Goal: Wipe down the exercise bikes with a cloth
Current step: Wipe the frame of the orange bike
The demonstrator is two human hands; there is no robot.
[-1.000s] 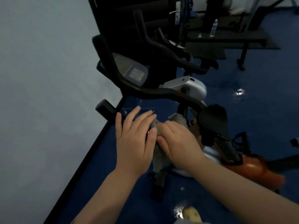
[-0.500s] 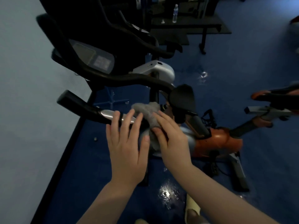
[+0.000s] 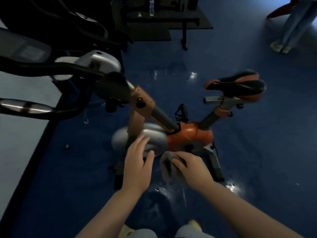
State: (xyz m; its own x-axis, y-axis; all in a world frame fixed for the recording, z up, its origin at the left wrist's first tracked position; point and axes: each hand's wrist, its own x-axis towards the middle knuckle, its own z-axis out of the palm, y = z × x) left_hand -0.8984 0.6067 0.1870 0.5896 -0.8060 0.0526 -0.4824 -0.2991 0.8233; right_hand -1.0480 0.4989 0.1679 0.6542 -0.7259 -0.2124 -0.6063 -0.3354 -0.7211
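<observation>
I look down on a glossy blue floor (image 3: 257,152) that throws back bright glints of light near the bike and by my feet. The orange bike (image 3: 190,136) stands in the middle, with a grey flywheel cover (image 3: 154,136) at its front, a black and orange saddle (image 3: 238,85) to the right and black handlebars (image 3: 51,69) reaching off to the left. My right hand (image 3: 192,169) has its grip clenched on the grey cloth (image 3: 167,167), which hangs bunched below the fingers, low by the bike's body; I cannot quite tell whether it touches the frame, as the picture is blurred there. My left hand (image 3: 137,169) has a released grip, fingers straight, held over the flywheel cover. A pale wall (image 3: 18,134) runs down the left side with a dark skirting strip (image 3: 34,162) where it meets the floor. A second bike (image 3: 96,62) with a silver housing stands behind the handlebars. Farther back there is a dark table (image 3: 164,21) carrying a clear bottle (image 3: 151,6). At the top right, a person's legs (image 3: 291,26) in light trousers stand well apart from the bike.
</observation>
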